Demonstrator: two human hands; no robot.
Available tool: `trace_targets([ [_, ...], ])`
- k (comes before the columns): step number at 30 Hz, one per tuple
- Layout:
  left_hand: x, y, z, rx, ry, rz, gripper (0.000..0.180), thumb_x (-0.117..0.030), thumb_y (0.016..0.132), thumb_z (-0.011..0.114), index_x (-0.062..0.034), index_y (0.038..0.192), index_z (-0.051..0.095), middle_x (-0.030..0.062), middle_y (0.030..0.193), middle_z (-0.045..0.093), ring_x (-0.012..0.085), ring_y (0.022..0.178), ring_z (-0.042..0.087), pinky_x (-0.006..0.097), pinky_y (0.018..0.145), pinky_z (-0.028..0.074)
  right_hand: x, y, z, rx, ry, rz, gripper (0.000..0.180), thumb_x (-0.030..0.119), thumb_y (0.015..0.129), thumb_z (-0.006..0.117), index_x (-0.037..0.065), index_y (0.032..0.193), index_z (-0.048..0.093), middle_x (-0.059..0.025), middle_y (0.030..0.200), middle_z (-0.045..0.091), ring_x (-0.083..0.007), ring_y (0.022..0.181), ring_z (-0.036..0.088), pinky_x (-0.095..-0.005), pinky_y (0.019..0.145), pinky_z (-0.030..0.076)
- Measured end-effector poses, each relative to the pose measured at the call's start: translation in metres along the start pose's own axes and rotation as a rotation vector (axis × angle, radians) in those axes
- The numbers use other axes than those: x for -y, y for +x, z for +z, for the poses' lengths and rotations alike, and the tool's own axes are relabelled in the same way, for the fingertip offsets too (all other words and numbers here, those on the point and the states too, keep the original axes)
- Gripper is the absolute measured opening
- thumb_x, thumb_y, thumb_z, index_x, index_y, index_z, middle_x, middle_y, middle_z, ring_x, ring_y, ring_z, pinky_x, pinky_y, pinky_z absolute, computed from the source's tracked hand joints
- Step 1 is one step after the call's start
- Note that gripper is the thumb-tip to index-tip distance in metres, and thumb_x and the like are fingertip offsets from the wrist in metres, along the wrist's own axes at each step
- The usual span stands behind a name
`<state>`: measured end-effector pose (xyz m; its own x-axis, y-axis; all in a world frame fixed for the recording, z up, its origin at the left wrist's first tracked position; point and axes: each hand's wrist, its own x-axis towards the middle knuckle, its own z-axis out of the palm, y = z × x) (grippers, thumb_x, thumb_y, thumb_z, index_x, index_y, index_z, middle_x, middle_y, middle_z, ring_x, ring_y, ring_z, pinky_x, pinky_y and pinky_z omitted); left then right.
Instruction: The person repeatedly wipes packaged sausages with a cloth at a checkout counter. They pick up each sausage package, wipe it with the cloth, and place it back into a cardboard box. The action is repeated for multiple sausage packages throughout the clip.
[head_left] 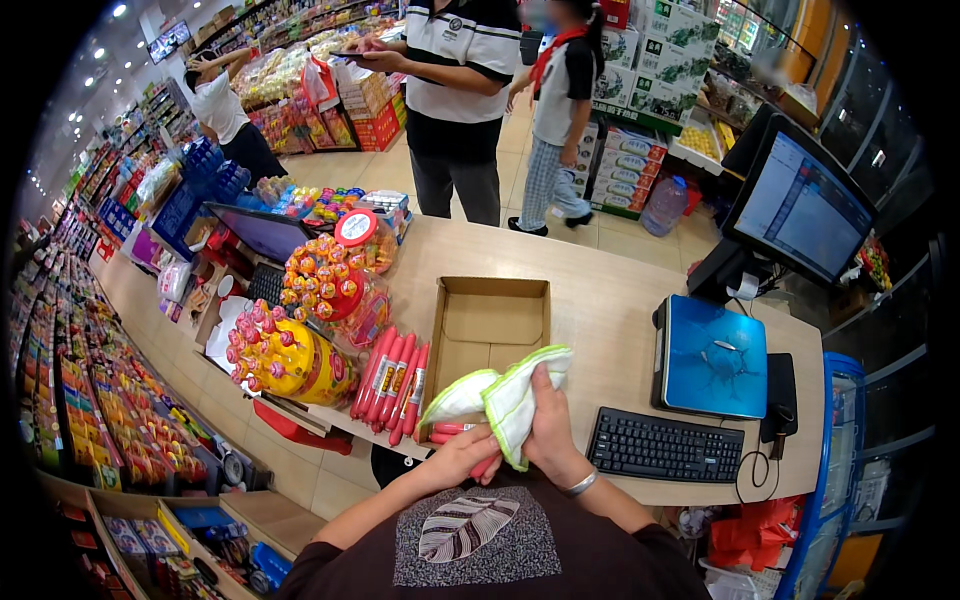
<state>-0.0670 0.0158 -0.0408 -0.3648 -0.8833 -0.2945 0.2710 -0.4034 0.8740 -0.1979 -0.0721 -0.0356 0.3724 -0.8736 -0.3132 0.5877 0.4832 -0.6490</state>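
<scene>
Both hands clasp a white cloth with green trim at lower centre: the right hand closes round its middle from the right, the left hand pinches its lower edge. Under the cloth, red sausage sticks lie in a row on the wooden counter. Right of the hands sits a black keyboard, with a blue scale above it. Just beyond the cloth stands an open cardboard box. Lollipop tubs crowd the left. At upper centre, two people stand past the counter.
</scene>
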Motion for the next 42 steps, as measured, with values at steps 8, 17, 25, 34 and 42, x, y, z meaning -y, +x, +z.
trace_targets([
  [8,0.000,-0.001,-0.005,0.033,-0.304,-0.084,0.038,-0.036,0.099,0.042,-0.0006,0.106,0.051,0.0036,0.064,0.049,0.0127,0.055,0.047,0.025,0.054,0.040,0.023,0.006,-0.001,0.009,-0.011,-0.038,0.052,0.050,0.094,0.047,0.001,0.109,0.054,-0.0085,0.097,0.062,-0.0178,0.085,0.062,-0.0333,0.075,0.053],
  [17,-0.002,-0.004,0.000,-0.138,0.195,0.032,0.040,-0.039,0.098,0.047,-0.0025,0.112,0.055,-0.0002,0.067,0.050,0.0068,0.058,0.046,0.022,0.052,0.038,0.031,0.011,-0.010,-0.038,0.060,-0.122,0.049,0.048,0.097,0.043,0.002,0.113,0.050,-0.0093,0.104,0.059,-0.0185,0.092,0.060,-0.0336,0.079,0.051],
  [25,-0.002,-0.008,-0.009,0.084,-0.237,-0.070,0.043,-0.040,0.099,0.041,-0.0024,0.113,0.056,-0.0004,0.064,0.048,0.0084,0.057,0.044,0.021,0.052,0.035,0.037,0.008,-0.011,0.033,0.131,-0.106,0.049,0.050,0.097,0.042,0.004,0.112,0.051,-0.0075,0.101,0.059,-0.0183,0.092,0.059,-0.0336,0.081,0.050],
  [34,-0.004,-0.006,0.001,-0.140,0.277,0.036,0.040,-0.036,0.098,0.048,-0.0029,0.119,0.053,-0.0022,0.068,0.050,0.0050,0.058,0.044,0.021,0.053,0.037,0.039,0.013,-0.010,-0.027,0.063,-0.145,0.050,0.047,0.098,0.041,0.001,0.112,0.052,-0.0092,0.102,0.061,-0.0193,0.093,0.060,-0.0333,0.083,0.050],
  [42,0.009,0.000,-0.003,-0.133,0.155,0.080,0.031,-0.033,0.099,0.046,-0.0035,0.106,0.051,0.0000,0.068,0.048,0.0088,0.058,0.047,0.023,0.054,0.040,0.000,-0.001,0.011,0.015,-0.033,-0.058,0.042,0.040,0.098,0.046,0.000,0.113,0.051,-0.0093,0.101,0.061,-0.0175,0.091,0.061,-0.0320,0.079,0.052],
])
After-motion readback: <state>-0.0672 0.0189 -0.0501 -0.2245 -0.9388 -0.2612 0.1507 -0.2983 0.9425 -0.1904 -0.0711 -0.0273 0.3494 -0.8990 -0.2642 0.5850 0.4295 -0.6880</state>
